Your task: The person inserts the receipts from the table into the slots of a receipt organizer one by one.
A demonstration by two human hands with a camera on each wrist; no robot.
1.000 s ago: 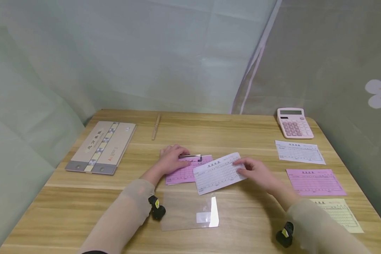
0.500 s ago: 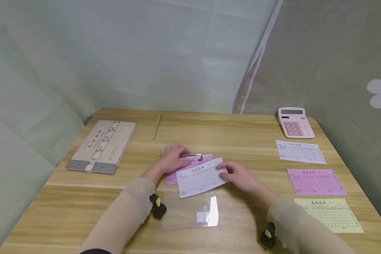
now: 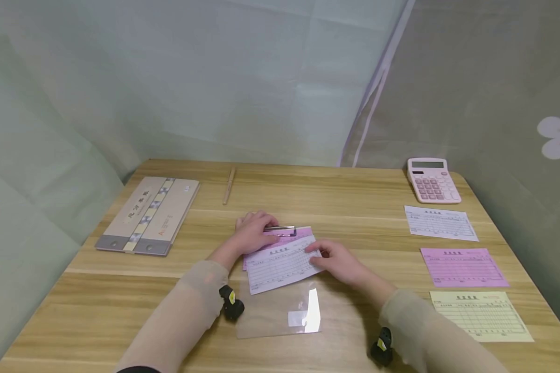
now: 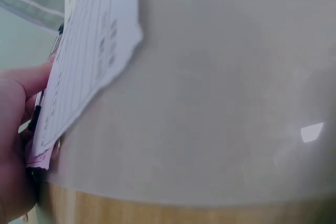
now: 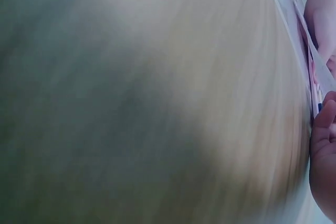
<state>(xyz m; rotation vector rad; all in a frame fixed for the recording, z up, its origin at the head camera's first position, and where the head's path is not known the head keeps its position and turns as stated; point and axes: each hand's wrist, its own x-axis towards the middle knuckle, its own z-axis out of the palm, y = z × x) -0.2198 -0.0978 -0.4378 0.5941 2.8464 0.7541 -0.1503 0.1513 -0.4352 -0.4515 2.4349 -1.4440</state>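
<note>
Honestly, I'd be a bit nervous about the alignment here. The white slip [image 3: 280,267] lies over the pink slip [image 3: 304,233] on the clear board [image 3: 266,318], just on the near side of the metal clip [image 3: 287,228], and it sits crooked, right end higher than the left. The right hand [image 3: 338,261] has the white slip's right end pinched between thumb and fingers, while the left hand [image 3: 254,232] grips the metal clip, fingers beyond it and thumb on the near side. Can't tell whether the clip is actually gaping, since the left hand covers part of it. From the left wrist view, the white slip's near edge looks lifted off the board, so if it gets shoved toward the clip at that angle, I reckon it could snag or buckle. With only one end held, the other could swing out and leave it skewed against the pink one. And if the left thumb eases off too early, the clip might bite down on just a corner, or let the pink slip slide.
</note>
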